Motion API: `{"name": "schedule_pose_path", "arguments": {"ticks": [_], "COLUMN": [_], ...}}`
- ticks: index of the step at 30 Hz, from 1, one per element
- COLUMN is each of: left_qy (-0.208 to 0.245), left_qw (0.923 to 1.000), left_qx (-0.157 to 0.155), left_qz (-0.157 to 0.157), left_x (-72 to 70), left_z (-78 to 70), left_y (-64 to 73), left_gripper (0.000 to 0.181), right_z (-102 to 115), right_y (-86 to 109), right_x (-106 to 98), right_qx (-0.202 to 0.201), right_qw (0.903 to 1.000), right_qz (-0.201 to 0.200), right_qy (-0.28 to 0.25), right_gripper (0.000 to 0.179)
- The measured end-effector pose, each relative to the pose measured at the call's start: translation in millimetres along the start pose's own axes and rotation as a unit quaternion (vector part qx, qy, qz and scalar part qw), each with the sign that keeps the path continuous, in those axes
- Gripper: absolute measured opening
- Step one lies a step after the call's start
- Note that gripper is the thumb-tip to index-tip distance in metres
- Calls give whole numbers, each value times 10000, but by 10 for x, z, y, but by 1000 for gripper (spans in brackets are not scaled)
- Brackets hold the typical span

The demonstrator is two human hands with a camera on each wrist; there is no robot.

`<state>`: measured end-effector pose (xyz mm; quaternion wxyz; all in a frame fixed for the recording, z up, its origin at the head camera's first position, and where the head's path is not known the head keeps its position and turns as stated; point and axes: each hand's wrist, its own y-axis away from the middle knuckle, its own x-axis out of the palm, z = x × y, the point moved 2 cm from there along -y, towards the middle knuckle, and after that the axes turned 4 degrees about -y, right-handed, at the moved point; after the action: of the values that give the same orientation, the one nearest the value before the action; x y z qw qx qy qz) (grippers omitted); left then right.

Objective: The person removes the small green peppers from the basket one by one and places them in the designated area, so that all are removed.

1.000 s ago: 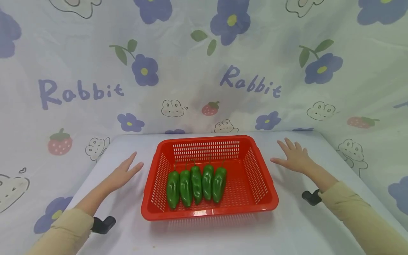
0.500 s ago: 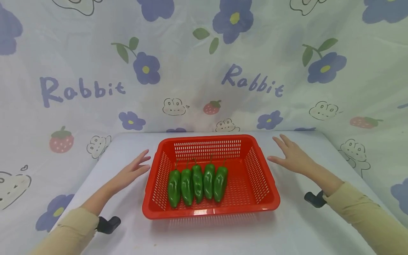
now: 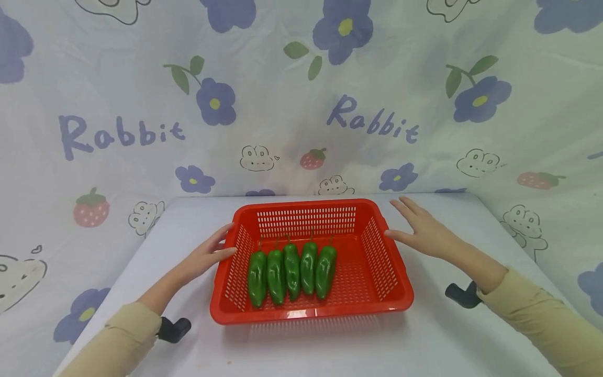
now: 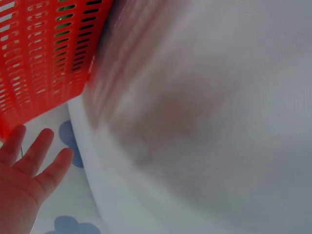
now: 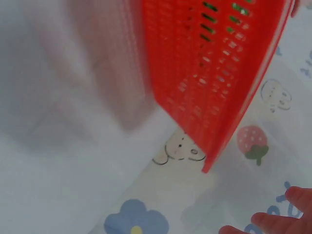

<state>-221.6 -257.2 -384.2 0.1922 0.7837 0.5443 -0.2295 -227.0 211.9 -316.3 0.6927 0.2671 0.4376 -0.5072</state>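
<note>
A red plastic basket [image 3: 311, 316] with slotted walls sits in the middle of the table. Several green peppers [image 3: 291, 271] lie side by side in its left half, stems toward the back. My left hand [image 3: 207, 255] is at the basket's left rim, fingers extended and thumb overlapping the rim in the head view. In the left wrist view its spread fingers [image 4: 34, 157] are beside the slotted wall. At the far right corner, my right hand [image 3: 426, 230] has its fingers straight, the thumb tip right at the rim. Neither hand holds anything.
The white table [image 3: 301, 351] extends in front of the basket and to both sides. Behind it hangs a white cloth [image 3: 282, 94] printed with flowers, rabbits and strawberries. A black strap mount [image 3: 174, 330] is on the left wrist, another mount [image 3: 464, 295] on the right.
Both hands have moved inward toward the basket, the left one rightward to the left rim and the right one leftward to the right rim. The peppers stay in place.
</note>
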Motion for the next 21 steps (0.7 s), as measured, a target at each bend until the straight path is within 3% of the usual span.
{"name": "schedule_pose_path", "arguments": {"ticks": [12,21], "left_qy": [266,403], "left_qw": [9993,9987], "left_qx": [22,37], "left_qz": [-249,-297], "left_x": [25,59], "left_z": [-10,34], "left_y": [-34,-72], "left_gripper": [69,66], "right_z": [231,403], "right_y": [-83,-190], "right_x": [-22,26], "right_qx": [-105,189], "right_qw": [9966,9781], "right_qz": [333,815], "right_qy": [-747,-1907], "right_gripper": [79,80]}}
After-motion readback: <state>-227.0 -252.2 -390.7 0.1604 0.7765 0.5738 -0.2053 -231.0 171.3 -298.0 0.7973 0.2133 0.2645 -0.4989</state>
